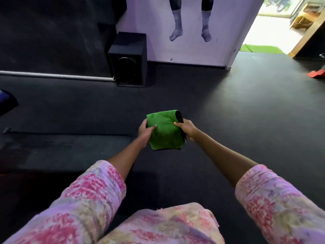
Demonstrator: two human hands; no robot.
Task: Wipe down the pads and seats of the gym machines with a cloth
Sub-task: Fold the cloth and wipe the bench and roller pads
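A folded green cloth [164, 131] with a dark edge hangs in front of me above the dark floor. My left hand [145, 132] grips its left side with the thumb on top. My right hand [187, 128] pinches its right edge, thumb on the green face. Both arms reach forward in pink patterned sleeves. The only machine part in view is a dark padded edge [7, 101] at the far left, well away from the cloth.
A black speaker box [129, 59] stands on the floor against the wall ahead left. A white wall panel with a printed figure [190, 29] is straight ahead. An open doorway [267, 36] with green matting lies to the right. A red object [316, 73] lies at the right edge.
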